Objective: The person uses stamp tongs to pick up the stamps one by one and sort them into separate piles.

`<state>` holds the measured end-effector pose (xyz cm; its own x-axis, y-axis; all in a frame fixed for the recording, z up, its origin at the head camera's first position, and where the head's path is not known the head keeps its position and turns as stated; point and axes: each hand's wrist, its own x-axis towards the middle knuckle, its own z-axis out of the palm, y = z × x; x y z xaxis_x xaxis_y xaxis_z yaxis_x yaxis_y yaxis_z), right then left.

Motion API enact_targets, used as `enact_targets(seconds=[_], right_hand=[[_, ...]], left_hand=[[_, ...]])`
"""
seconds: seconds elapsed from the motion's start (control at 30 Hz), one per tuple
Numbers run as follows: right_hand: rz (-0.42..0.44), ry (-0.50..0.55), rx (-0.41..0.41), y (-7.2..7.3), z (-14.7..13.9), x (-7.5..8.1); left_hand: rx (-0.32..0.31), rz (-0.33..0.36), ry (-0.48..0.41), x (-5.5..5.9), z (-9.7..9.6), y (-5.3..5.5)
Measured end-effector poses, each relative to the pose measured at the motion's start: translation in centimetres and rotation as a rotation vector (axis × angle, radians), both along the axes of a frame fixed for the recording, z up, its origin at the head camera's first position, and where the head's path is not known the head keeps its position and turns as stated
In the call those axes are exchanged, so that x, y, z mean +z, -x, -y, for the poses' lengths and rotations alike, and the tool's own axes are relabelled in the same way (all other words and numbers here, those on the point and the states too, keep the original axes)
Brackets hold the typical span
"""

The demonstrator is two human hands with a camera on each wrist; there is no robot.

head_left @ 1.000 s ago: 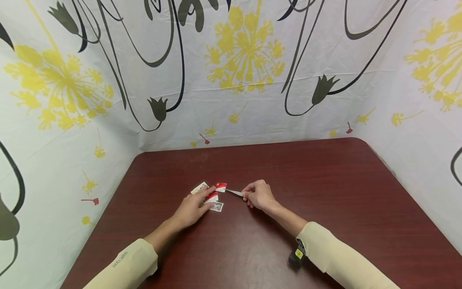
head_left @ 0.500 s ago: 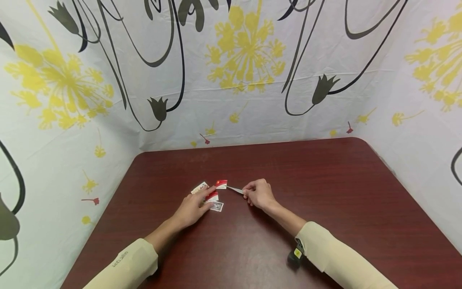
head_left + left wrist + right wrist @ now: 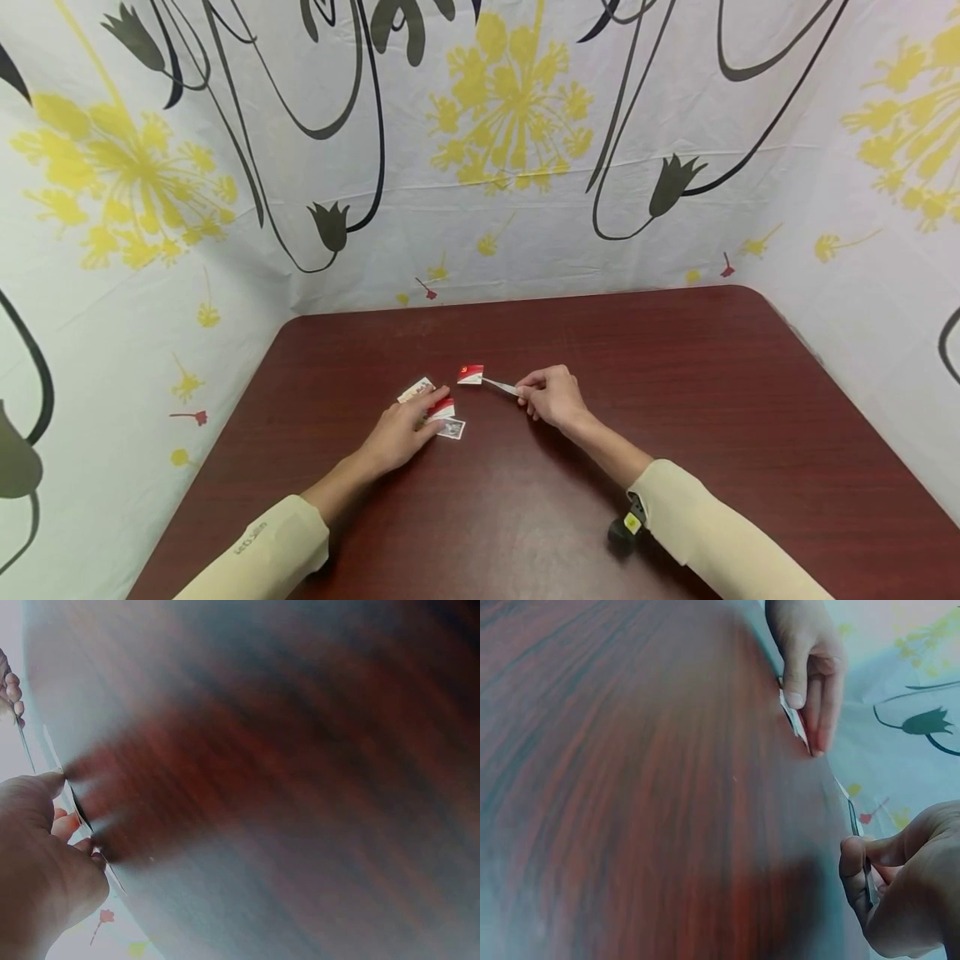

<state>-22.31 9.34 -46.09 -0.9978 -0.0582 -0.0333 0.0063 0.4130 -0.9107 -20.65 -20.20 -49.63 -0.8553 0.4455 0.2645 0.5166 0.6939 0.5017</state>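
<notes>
My right hand (image 3: 555, 397) pinches slim metal tweezers (image 3: 501, 387) between thumb and fingers. At their tip is a small red-and-white stamp (image 3: 470, 375) with a yellow emblem, a little above the table or just on it; I cannot tell which. To the left, my left hand (image 3: 400, 432) rests with extended fingers on several stamps. Under and beside those fingers show another red-and-white stamp (image 3: 444, 407), a grey picture stamp (image 3: 453, 428) and a cream one (image 3: 413, 390), all partly covered. In the right wrist view, the tweezers (image 3: 869, 881) lie along my curled fingers.
A dark red wooden table (image 3: 600, 333) spreads under both hands. White cloth (image 3: 510, 250) with yellow and grey flower prints hangs behind it and on both sides. Below the right sleeve hangs a small black device (image 3: 621, 537).
The right hand has moved away and slightly right with the tweezers, and the red-and-white stamp at their tip has shifted the same way, apart from the others. The left hand has stayed put.
</notes>
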Motion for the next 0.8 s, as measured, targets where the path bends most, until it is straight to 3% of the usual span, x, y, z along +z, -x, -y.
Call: enact_targets(seconds=[0.07, 0.17, 0.5, 0.67, 0.8], right_hand=[[-0.005, 0.004, 0.000, 0.0, -0.6, 0.2], [-0.012, 0.007, -0.001, 0.0, -1.8, 0.4], [-0.004, -0.029, 0.002, -0.1, -6.2, 1.6], [-0.004, -0.065, -0.001, 0.2, -8.5, 2.1], [-0.017, -0.099, -0.005, 0.4, -10.2, 2.1]], left_hand=[[0.007, 0.028, -0.002, 0.6, -0.3, -0.2], [0.015, 0.017, 0.023, 0.7, -0.4, -0.3], [0.007, -0.007, 0.014, 0.4, -0.2, -0.3], [-0.005, -0.065, -0.006, -2.2, 0.6, 1.1], [-0.007, -0.098, 0.032, -4.0, 1.1, 2.1]])
